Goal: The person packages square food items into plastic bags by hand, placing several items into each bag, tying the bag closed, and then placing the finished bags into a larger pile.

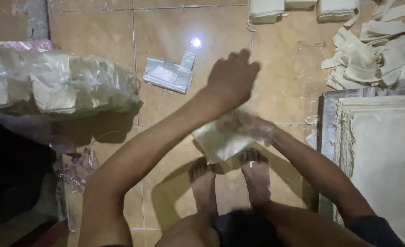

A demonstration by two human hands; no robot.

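My left hand (232, 75) is raised over the tiled floor, fingers loosely curled, and I cannot see anything in it. Below it, my right hand (257, 128) is wrapped in a clear plastic bag (220, 139) that holds a pale folded sheet; the hand grips the bag from inside or around it, partly blurred. My two bare feet rest on the tiles just under the bag.
A large clear sack of pale sheets (60, 82) lies at the left. A small stack of plastic bags (168, 73) sits on the floor ahead. Loose pale cut sheets (371, 59) pile at the upper right, and a board stacked with large sheets (380, 151) stands at the right.
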